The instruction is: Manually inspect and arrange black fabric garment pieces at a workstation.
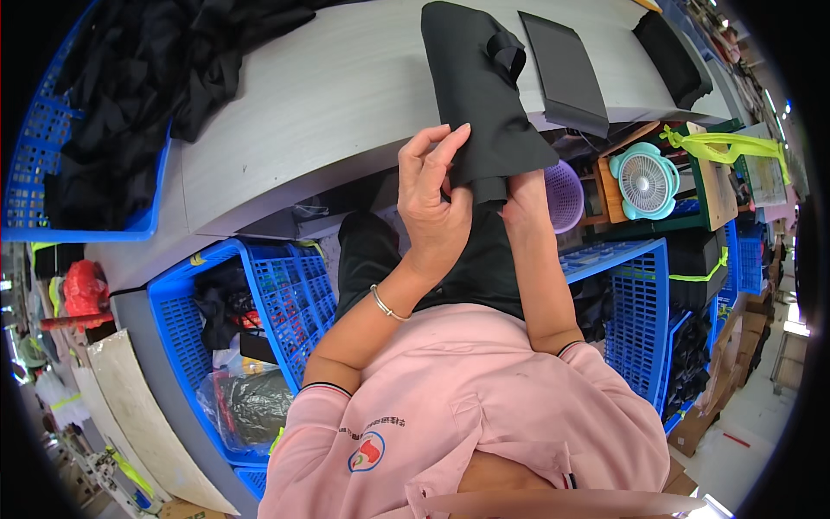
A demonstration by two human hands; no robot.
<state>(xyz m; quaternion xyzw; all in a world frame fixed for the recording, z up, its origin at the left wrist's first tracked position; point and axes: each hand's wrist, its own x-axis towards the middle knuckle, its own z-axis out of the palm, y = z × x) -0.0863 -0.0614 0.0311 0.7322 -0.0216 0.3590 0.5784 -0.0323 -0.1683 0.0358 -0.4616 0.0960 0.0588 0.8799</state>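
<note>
The black cloth (480, 95) looks soft, light and floppy, best pinched at its 6 o'clock hem, where the left hand (432, 203) fingers (450, 143) and the right hand (523, 195) grasp it off the surface (320, 104).

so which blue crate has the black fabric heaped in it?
The blue crate on the table's far left, holding a black fabric pile. The floor crate by the left hand holds bagged items.

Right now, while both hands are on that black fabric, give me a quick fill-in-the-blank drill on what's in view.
1. The black fabric piece hangs over the edge of the grey ____.
2. The left hand has a thin ____ at its wrist.
3. The small fan is ____ in colour.
4. The crates beside the person's legs are ____.

Missing words: table; bracelet; turquoise; blue
</note>
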